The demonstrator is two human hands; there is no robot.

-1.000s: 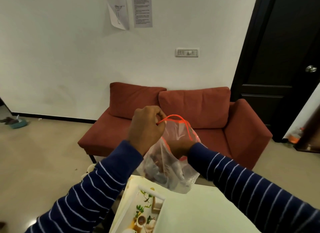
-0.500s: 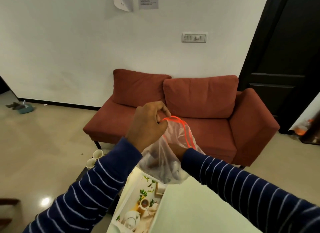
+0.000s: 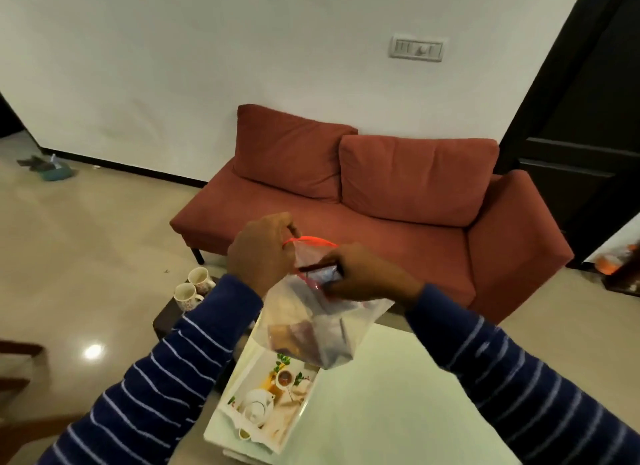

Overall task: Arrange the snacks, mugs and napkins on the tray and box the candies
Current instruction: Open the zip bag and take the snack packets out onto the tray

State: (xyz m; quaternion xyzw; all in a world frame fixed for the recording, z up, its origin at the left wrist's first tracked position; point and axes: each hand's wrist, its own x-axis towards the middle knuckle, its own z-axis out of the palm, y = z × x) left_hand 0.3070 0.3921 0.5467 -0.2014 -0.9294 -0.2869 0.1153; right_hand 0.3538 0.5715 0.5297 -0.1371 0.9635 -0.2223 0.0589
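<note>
A clear plastic bag (image 3: pixel 311 329) with an orange zip rim hangs above the table, with snack packets inside. My left hand (image 3: pixel 259 253) pinches the bag's rim at its left side. My right hand (image 3: pixel 367 277) grips a dark, shiny snack packet (image 3: pixel 320 274) at the bag's mouth. Below the bag lies a white tray (image 3: pixel 221 426) printed with a teapot and cup picture. Two white patterned mugs (image 3: pixel 194 286) stand on a low dark table to the left.
A pale green table top (image 3: pixel 398 405) fills the lower middle, with the tray at its left edge. A red sofa (image 3: pixel 381 201) stands close behind. A dark door (image 3: pixel 588 118) is at the right. Tiled floor lies to the left.
The view has tilted down, showing more of the tray and mugs. My right hand has come up out of the bag and now holds a dark packet at its mouth.
</note>
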